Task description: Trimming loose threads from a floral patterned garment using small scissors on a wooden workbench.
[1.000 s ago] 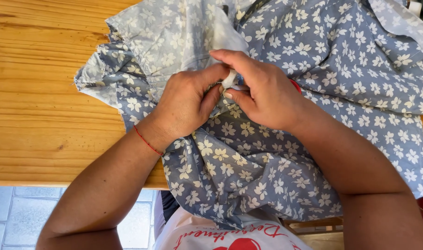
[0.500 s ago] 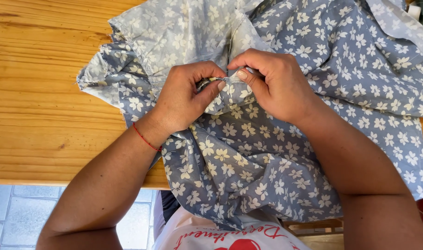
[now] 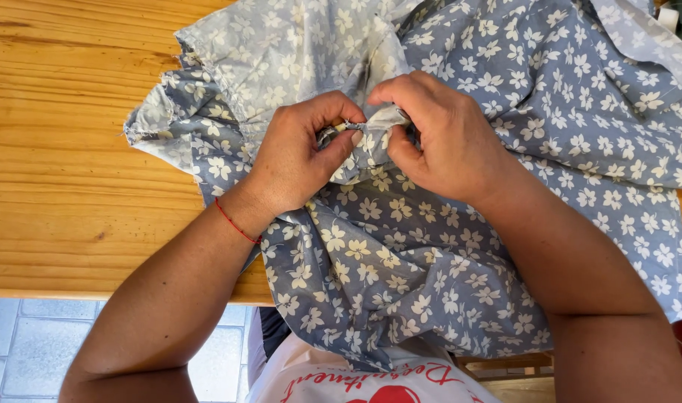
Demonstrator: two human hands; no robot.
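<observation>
A wooden desk [image 3: 65, 157] is seen at the left, with blue floral fabric [image 3: 460, 246] spread across it and hanging over its near edge. A bunched fold of the fabric is pinched by the left hand [image 3: 300, 157], and gripped just beside it by the right hand [image 3: 441, 138].

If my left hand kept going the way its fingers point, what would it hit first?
Most likely the right hand. The left hand points right across the bunched fold of blue floral fabric both pinch, and the fingertips already nearly meet, though depth is unclear.
</observation>
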